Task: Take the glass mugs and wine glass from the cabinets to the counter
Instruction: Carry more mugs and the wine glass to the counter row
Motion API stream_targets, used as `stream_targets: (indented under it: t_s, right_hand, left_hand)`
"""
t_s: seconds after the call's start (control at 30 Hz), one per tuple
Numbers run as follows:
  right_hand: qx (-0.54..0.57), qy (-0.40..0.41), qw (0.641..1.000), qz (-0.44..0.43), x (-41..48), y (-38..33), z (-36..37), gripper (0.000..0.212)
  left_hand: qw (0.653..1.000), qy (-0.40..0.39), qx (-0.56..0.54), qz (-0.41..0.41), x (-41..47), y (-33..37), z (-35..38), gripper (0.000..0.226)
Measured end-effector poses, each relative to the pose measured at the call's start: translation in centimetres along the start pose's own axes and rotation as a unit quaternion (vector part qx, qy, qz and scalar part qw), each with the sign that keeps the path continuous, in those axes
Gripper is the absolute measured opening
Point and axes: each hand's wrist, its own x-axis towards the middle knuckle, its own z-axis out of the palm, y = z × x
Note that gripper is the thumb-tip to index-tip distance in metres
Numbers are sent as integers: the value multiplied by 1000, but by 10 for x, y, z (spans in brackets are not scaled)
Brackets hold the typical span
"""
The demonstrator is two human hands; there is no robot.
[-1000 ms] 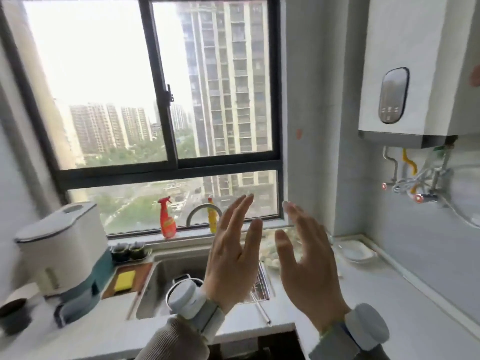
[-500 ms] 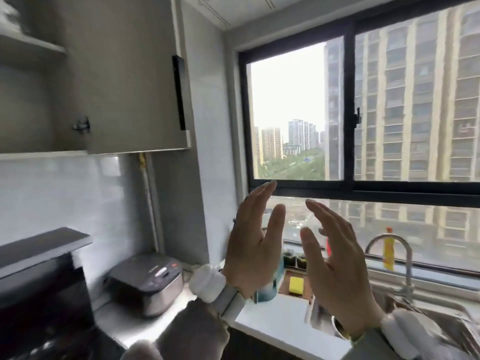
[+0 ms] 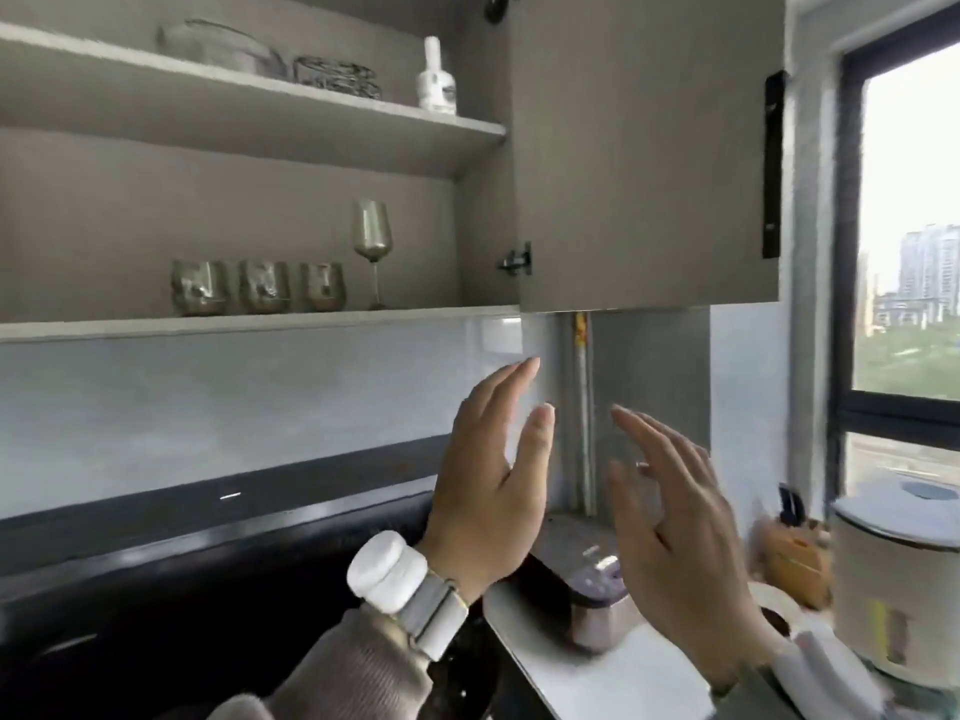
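Note:
An open wall cabinet shows its lower shelf point(image 3: 260, 320) at upper left. Three glass mugs stand there in a row: one point(image 3: 198, 287), a second point(image 3: 264, 285) and a third point(image 3: 322, 285). A tall wine glass point(image 3: 372, 247) stands upright just right of them. My left hand point(image 3: 493, 470) is raised below and to the right of the shelf, fingers apart, holding nothing. My right hand point(image 3: 670, 532) is beside it, also spread and holding nothing. Both hands are well apart from the glasses. The white counter point(image 3: 597, 672) lies under my hands.
The cabinet door point(image 3: 644, 148) hangs open right of the shelf. The upper shelf holds a glass lid, a wire trivet and a white bottle point(image 3: 437, 83). A dark range hood point(image 3: 208, 537) sits below. A rice cooker point(image 3: 587, 589), knife block point(image 3: 795, 553) and white appliance point(image 3: 898, 579) stand on the counter.
My view has swung left and up from the window and sink to the open cabinet. Both hands stay raised and open in front of me.

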Motion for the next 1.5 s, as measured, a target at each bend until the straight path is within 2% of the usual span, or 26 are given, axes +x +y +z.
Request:
stream_targets:
  t_s: [0.13,0.43,0.63,0.93,1.1,1.2,1.3,1.4,1.43,1.5]
  right_hand:
    - [66,-32,997,-11,22,-8,67,48]
    - [210,-88,972,-55,86,-17,215,51]
    - [250,-132,953,-112,121,-30,281,44]
    - [252,-133,943,-172,181,-52,357,43]
    - [226,-175,946,-156,220,-72,406,41]
    - [223,-172,952,-121,244,-86,428,40]
    - [194,-166,965,-61,272,-96,450,39]
    - [217,-154,964,22,290,-98,463,34]
    - [212,-147,965,36,297,-103,471,33]
    - [191,-150,968,62,306,-109,479,33]
  left_hand:
    - [997,21,69,-26,12,-41,-47,51]
    - [971,117,202,-56,61,-113,-133,61]
    - [946,158,273,-76,74,-149,-172,55]
    - [902,195,380,-64,101,-187,-244,47]
    - [892,225,389,-48,145,-225,-291,43]
    - [891,224,390,-59,180,-248,-308,42]
    - [877,214,413,-119,213,-268,-320,39]
    - [856,184,438,-202,238,-274,-323,29]
    - [850,179,443,-220,246,-276,-329,22]
    - [845,171,443,-247,261,-280,-336,24]
